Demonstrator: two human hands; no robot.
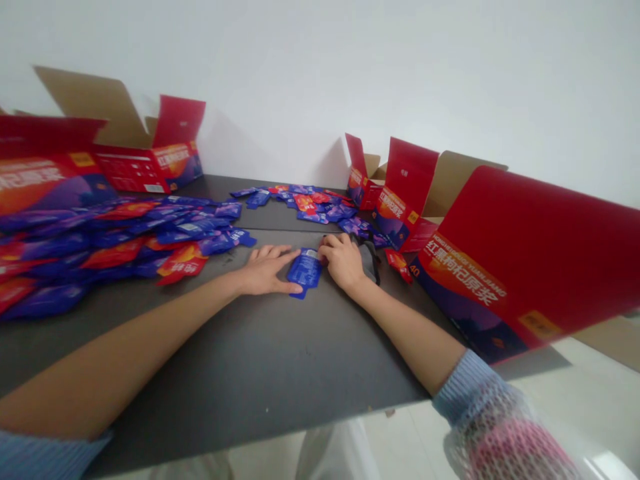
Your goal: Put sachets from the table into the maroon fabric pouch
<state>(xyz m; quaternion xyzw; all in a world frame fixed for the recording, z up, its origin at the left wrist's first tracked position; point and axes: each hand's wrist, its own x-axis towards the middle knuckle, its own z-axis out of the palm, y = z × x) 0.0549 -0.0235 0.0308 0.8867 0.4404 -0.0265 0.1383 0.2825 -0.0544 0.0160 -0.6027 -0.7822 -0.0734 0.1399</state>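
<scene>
A blue drink pouch (304, 270) lies flat on the dark grey table between my two hands, its narrow spout end towards me. My left hand (266, 270) rests at the pouch's left side with fingers stretched out, the thumb touching its lower part. At the pouch's upper right edge is my right hand (343, 260), its fingers curled in. A bunched dark grey cloth (370, 259) shows beyond and to the right of that hand, gripped under the fingers; the fingertips are partly hidden.
A big heap of blue and red pouches (125, 233) covers the table's left side. More pouches (310, 200) lie scattered at the back. Open red cartons stand left (133, 170) and right (465, 267). A red pouch (399, 265) lies by the right cartons. The table's front edge is near me.
</scene>
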